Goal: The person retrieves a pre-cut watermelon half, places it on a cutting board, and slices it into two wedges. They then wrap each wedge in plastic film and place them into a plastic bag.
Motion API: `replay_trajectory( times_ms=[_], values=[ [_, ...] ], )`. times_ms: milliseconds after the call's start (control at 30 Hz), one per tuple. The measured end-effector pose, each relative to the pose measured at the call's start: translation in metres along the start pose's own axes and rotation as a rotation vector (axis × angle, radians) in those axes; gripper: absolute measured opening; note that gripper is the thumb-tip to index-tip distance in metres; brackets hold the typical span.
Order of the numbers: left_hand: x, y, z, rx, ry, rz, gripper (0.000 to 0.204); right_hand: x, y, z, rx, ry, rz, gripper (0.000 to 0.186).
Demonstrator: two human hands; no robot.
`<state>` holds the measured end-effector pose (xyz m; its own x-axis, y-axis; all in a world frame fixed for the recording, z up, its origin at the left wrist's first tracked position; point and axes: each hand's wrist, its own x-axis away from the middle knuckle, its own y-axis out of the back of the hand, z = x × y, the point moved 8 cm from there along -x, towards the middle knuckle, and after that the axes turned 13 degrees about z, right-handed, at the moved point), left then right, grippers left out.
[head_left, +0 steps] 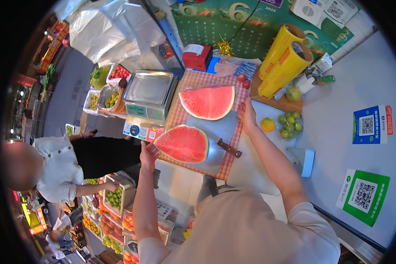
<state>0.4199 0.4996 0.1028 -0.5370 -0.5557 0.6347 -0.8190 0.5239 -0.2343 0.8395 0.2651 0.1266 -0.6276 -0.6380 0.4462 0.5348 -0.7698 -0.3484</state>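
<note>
Tablecloth (198, 79), checked. Scale (150, 83) just left of it. Near watermelon piece (182, 144) and far watermelon piece (209, 102) on cloth, red flesh up. Right hand (248, 116) at cloth's right edge, fingers apart, empty. Left hand (148, 157) at its left edge by near piece, fingers spread, contact unclear. Knife (229, 148) on it.

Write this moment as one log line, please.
left hand: open, beside near watermelon piece; right hand: open, by checked cloth; knife: lying beside same piece
</note>
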Motion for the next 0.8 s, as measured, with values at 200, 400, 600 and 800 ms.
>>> replay_trajectory(
  times_ms=[200, 400, 600, 800],
  values=[
    [0.006, -0.012, -0.009, -0.044, 0.008, -0.004, 0.078, -0.026, -0.018, 0.018, 0.040, 0.063, 0.126, 0.069],
    [0.010, -0.012, -0.011, -0.066, 0.010, -0.087, 0.074, 0.002, -0.034, 0.027, 0.333, 0.348, 0.082, 0.054],
    [0.009, -0.021, -0.016, -0.053, 0.005, -0.031, 0.075, 0.005, -0.034, 0.026, 0.452, 0.462, 0.038, 0.056],
    [0.007, -0.006, -0.007, -0.051, 0.024, -0.088, 0.075, -0.026, -0.019, -0.006, 0.511, 0.387, -0.034, 0.059]
  ],
)
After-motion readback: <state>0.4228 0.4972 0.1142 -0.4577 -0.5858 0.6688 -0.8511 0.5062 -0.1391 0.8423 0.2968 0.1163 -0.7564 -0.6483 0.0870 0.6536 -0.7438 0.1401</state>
